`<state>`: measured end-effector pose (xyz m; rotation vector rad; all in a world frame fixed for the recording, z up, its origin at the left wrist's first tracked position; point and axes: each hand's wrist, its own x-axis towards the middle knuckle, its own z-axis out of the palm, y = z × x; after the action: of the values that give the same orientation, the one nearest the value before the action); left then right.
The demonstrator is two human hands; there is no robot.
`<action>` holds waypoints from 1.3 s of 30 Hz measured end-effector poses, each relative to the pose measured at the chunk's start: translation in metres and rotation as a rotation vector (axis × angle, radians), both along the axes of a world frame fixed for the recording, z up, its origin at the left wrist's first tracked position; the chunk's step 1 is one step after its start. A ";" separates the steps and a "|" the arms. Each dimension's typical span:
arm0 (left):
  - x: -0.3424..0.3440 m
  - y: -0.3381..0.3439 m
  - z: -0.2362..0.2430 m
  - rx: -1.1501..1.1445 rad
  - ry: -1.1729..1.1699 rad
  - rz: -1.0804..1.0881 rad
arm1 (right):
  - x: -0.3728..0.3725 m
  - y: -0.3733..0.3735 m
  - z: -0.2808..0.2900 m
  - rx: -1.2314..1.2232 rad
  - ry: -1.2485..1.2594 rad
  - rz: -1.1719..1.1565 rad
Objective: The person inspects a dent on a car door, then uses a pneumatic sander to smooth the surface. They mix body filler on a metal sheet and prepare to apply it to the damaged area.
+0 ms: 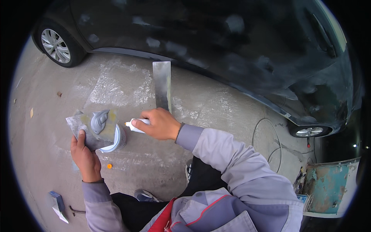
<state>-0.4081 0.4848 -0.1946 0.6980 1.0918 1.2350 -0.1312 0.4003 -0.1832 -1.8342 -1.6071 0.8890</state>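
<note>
My left hand (85,160) is closed on the edge of a flat metal mixing plate (85,133), thumb on top. A mound of grey putty (99,122) sits on the plate among yellowish smears. Closed in my right hand (160,124) is a white squeeze tube (139,125), its nozzle pointing left toward the plate but apart from the putty. The same hand also holds a long metal putty spreader (162,83), its blade standing out away from me. Partly hidden beneath the plate, an open pale can (120,140) stands on the floor.
A dark car (185,29) with dull grey patches spans the far side, wheels (56,45) at both ends. An orange cap (109,166) and a blue-and-white box (58,205) lie on the concrete floor (131,170). A hose (266,143) loops at right near a worn teal panel (326,187).
</note>
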 end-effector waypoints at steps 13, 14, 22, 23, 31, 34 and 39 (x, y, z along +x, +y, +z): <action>0.050 -0.011 -0.005 -0.012 -0.105 -0.230 | 0.029 -0.023 0.009 0.160 -0.202 -0.029; 0.052 -0.012 -0.004 -0.012 -0.114 -0.243 | 0.028 -0.023 0.009 0.154 -0.233 -0.028; 0.043 -0.017 -0.006 0.020 -0.064 -0.289 | 0.016 -0.014 0.008 0.085 -0.311 -0.039; 0.042 -0.017 -0.006 0.027 -0.062 -0.291 | 0.015 -0.013 0.008 0.080 -0.309 -0.034; 0.039 -0.016 -0.006 0.040 -0.069 -0.284 | 0.005 -0.009 0.008 0.081 -0.331 -0.024; 0.038 -0.017 -0.005 0.043 -0.059 -0.293 | 0.002 -0.008 0.008 0.072 -0.334 -0.025; 0.039 -0.020 -0.004 0.049 -0.046 -0.263 | -0.001 -0.005 0.006 0.060 -0.323 -0.024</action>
<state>-0.3688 0.4650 -0.1983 0.8187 0.9024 1.0490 -0.1324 0.3955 -0.1767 -2.0285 -1.7757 0.5469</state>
